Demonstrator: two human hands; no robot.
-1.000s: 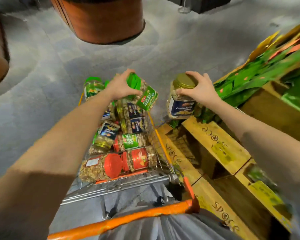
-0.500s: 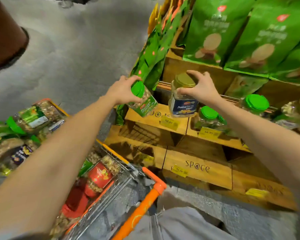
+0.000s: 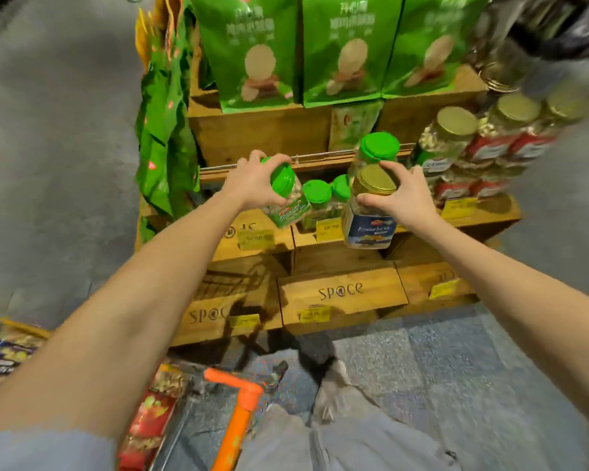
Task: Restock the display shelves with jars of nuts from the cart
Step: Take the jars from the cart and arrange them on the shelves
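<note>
Here, both hands are up in front of the wooden display shelves (image 3: 340, 294). The left hand (image 3: 249, 185), at about eleven o'clock, has its fingers curled round the lid end of a green-lidded jar (image 3: 288, 202), which is tilted, lid toward the camera. The right hand (image 3: 405, 195), at about one o'clock, has its fingers clamped over the top of a gold-lidded jar (image 3: 369, 219) with a blue label, held upright in the air. Between them, shelved green-lidded jars (image 3: 317, 195) stand behind a yellow price tag (image 3: 329, 228). Red-labelled jars (image 3: 500, 137) are stacked at two o'clock, and green bags (image 3: 255, 52) stand at twelve. The cart (image 3: 238, 419), with an orange handle, sits at seven o'clock.
</note>
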